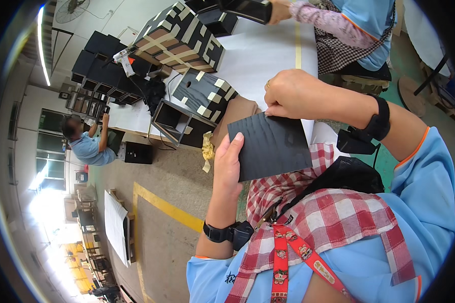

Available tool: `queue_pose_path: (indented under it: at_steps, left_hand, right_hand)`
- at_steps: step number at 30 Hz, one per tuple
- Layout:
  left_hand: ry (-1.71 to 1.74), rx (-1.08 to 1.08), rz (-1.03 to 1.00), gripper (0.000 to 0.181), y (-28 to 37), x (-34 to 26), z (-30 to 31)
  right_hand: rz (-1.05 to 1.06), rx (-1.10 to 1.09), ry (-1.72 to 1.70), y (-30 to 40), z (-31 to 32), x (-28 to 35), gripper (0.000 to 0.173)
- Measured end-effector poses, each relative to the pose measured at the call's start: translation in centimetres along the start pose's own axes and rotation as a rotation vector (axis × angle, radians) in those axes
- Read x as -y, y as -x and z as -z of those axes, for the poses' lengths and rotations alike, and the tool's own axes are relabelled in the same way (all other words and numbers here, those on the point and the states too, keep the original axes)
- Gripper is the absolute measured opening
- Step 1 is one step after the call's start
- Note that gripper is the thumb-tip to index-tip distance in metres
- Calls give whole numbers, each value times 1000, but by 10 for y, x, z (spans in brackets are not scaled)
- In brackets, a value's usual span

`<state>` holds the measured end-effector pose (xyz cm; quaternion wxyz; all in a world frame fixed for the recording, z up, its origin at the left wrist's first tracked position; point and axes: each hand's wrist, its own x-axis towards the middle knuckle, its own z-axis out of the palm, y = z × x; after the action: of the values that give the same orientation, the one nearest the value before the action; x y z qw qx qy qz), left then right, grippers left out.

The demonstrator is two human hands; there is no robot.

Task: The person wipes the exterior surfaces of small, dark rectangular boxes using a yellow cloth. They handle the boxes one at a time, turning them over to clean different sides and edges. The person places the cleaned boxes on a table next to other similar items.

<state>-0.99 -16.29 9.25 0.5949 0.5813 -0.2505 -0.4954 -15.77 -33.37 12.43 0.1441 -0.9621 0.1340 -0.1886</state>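
Note:
My left hand (pixel 227 161) grips the left edge of a square black wood-grain panel (pixel 271 147), its thumb lying over the face. At the panel's upper edge is my right hand (pixel 288 92), fingers curled and thumb tip pressed to the edge. Whether something small sits between those fingers is hidden. The panel is tilted above my lap and a red-and-white checked apron (pixel 341 216). Just beyond it stand a black wood-grain box (pixel 201 89) with strips of masking tape and an open-ended black box (pixel 174 123).
Taped boxes (pixel 178 41) are stacked on the white-covered table (pixel 261 49). A hot glue gun (pixel 125 62) stands near more black boxes (pixel 110 68). Crumpled masking tape (pixel 207 149) hangs at the table edge. One co-worker's hand (pixel 280 11) holds a black piece; another person (pixel 89 142) sits farther off.

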Motion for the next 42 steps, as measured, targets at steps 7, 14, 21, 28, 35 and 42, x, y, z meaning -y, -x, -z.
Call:
queue_pose_path:
  at_steps: [7,14,21,28,35,42]
  left_hand:
    - [-24,-47,-10,31,6,-1,-4]
    - [-39,-67,-21,31,6,-2,-6]
    - [-65,-85,-20,31,5,-6,-11]
    - [8,-41,-19,30,-1,-1,-6]
    - [-1,-67,-33,31,2,-3,-10]
    - [14,-42,-26,30,-1,0,-8]
  right_hand:
    - [-58,48,-263,4,1,-3,18]
    - [-81,53,-257,3,3,1,17]
    - [-92,-56,-289,4,-11,-7,16]
    - [-154,50,-316,-2,-2,-5,19]
    - [-157,153,-470,-2,3,-10,14]
    - [-39,-8,-479,3,-5,-20,15]
